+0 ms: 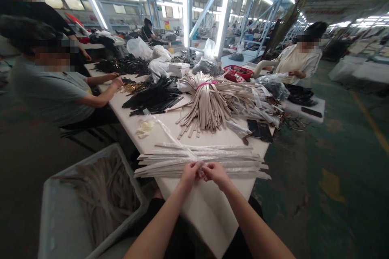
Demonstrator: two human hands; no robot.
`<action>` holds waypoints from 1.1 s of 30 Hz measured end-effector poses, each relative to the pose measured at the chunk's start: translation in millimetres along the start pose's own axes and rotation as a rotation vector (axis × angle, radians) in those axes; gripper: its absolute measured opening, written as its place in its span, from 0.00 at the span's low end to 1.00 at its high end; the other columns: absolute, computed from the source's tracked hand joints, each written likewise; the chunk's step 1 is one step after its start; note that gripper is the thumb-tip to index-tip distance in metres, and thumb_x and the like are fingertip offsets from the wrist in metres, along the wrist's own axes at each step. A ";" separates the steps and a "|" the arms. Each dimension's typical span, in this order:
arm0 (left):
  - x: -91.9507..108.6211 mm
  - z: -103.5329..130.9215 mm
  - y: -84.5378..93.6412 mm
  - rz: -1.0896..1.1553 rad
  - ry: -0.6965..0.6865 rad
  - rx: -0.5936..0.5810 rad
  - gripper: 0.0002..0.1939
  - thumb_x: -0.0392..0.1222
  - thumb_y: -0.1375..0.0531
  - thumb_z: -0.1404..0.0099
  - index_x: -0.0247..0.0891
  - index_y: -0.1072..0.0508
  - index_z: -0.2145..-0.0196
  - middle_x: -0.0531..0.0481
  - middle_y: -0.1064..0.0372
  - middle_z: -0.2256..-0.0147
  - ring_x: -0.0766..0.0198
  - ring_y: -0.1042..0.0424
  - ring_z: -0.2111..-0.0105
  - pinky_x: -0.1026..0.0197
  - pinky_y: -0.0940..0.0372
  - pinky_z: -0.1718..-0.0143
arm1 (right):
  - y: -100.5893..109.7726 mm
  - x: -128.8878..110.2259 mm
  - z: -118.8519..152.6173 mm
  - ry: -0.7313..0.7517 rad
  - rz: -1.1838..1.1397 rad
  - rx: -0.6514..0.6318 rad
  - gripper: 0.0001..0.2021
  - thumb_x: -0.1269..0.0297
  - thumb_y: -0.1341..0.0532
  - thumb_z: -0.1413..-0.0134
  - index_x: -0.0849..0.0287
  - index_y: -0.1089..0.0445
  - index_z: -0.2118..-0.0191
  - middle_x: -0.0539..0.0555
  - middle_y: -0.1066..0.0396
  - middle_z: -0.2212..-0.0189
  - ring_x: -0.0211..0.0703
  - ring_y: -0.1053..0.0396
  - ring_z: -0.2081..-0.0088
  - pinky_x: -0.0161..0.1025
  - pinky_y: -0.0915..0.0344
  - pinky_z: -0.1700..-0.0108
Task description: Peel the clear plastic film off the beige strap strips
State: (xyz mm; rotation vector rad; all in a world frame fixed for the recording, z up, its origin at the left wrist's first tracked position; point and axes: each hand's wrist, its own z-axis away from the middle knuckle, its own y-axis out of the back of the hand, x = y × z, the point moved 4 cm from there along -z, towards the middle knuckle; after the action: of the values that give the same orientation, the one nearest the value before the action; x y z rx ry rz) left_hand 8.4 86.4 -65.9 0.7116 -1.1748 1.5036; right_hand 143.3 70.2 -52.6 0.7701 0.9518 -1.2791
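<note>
Across the near end of the table lies a flat bundle of long pale grey strips (243, 166). A whitish translucent band (170, 133) runs from beyond the bundle down over its middle. My left hand (191, 174) and my right hand (215, 173) meet at the bundle's near edge, fingertips pinched close together. Between them shows a small whitish bit, apparently the end of the band, though the fingers hide most of it. Behind the strips stands a big tied bunch of beige straps (206, 109) with a pink tie (206, 84) round its top.
A white bin (48, 198) of grey-brown strips stands left of the table. On the table are black strips (154, 95), a red basket (238, 72), a dark phone (253, 128) and crumpled pale scraps (144, 128). A co-worker (57, 85) sits at left, another (300, 60) at right.
</note>
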 end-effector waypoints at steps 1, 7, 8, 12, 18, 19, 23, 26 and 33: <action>-3.8 2.2 -1.5 -0.014 0.004 -0.035 0.24 0.60 0.34 0.45 0.32 0.26 0.70 0.52 0.34 0.83 0.69 0.39 0.85 0.67 0.47 0.83 | -1.9 -1.8 -2.3 -0.001 -0.002 -0.037 0.19 0.49 0.34 0.47 0.63 0.28 0.72 0.54 0.26 0.77 0.34 0.32 0.80 0.32 0.33 0.75; -12.4 5.6 10.3 0.037 -0.129 0.053 0.21 0.58 0.35 0.42 0.34 0.27 0.72 0.54 0.36 0.83 0.70 0.40 0.83 0.67 0.46 0.80 | 1.8 -11.5 -12.3 0.005 0.165 -0.161 0.21 0.46 0.35 0.47 0.64 0.27 0.73 0.54 0.27 0.79 0.36 0.32 0.80 0.32 0.32 0.76; -13.6 4.9 11.5 0.028 -0.133 0.031 0.21 0.57 0.35 0.42 0.34 0.26 0.73 0.53 0.35 0.82 0.70 0.39 0.83 0.67 0.46 0.80 | 2.9 -16.0 -17.1 -0.002 0.214 -0.205 0.21 0.47 0.35 0.46 0.64 0.26 0.73 0.54 0.26 0.78 0.37 0.31 0.80 0.33 0.32 0.76; -21.1 2.5 18.0 0.067 -0.116 -0.007 0.21 0.57 0.33 0.43 0.33 0.25 0.71 0.52 0.34 0.82 0.70 0.39 0.82 0.67 0.44 0.79 | 19.0 -56.8 -66.9 0.002 0.509 0.153 0.16 0.53 0.38 0.43 0.63 0.25 0.68 0.57 0.24 0.73 0.40 0.27 0.76 0.33 0.31 0.74; -27.1 5.1 23.7 0.135 -0.139 -0.050 0.19 0.54 0.32 0.41 0.32 0.25 0.70 0.52 0.34 0.82 0.70 0.38 0.83 0.67 0.43 0.79 | -9.4 -105.4 -164.5 0.023 0.696 0.466 0.17 0.55 0.35 0.47 0.68 0.24 0.61 0.72 0.25 0.58 0.58 0.26 0.53 0.40 0.31 0.56; -27.2 5.7 23.6 0.137 -0.139 -0.049 0.19 0.54 0.32 0.41 0.32 0.25 0.71 0.52 0.34 0.83 0.70 0.38 0.83 0.67 0.43 0.80 | -14.3 -106.5 -174.3 0.017 0.716 0.498 0.17 0.58 0.34 0.48 0.69 0.24 0.60 0.75 0.26 0.55 0.61 0.28 0.50 0.42 0.32 0.54; -25.2 7.7 21.5 0.181 -0.128 -0.018 0.22 0.57 0.34 0.40 0.32 0.28 0.72 0.52 0.35 0.84 0.69 0.38 0.86 0.66 0.44 0.83 | -16.3 -103.4 -193.6 -0.005 0.734 0.540 0.12 0.70 0.34 0.54 0.71 0.23 0.62 0.78 0.26 0.57 0.64 0.27 0.51 0.42 0.33 0.56; -21.0 9.5 20.8 0.249 -0.131 0.013 0.22 0.58 0.36 0.39 0.33 0.30 0.65 0.48 0.27 0.76 0.67 0.36 0.87 0.65 0.43 0.86 | -6.2 -104.0 -190.1 0.027 0.707 0.534 0.10 0.72 0.34 0.57 0.70 0.23 0.65 0.73 0.24 0.64 0.60 0.24 0.56 0.38 0.34 0.60; -11.4 11.6 18.7 0.305 -0.089 -0.057 0.31 0.51 0.30 0.44 0.33 0.33 0.49 0.44 0.24 0.68 0.65 0.29 0.78 0.62 0.34 0.77 | 15.8 -105.7 -122.2 0.166 0.562 0.465 0.18 0.70 0.38 0.54 0.64 0.29 0.53 0.54 0.25 0.73 0.38 0.31 0.78 0.31 0.38 0.75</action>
State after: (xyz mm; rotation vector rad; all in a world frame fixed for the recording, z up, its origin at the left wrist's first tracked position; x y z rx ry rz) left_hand -7.9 72.1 -77.8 0.5846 -1.4374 1.6950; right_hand 137.6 226.7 -9.9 1.4108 0.5013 -0.9476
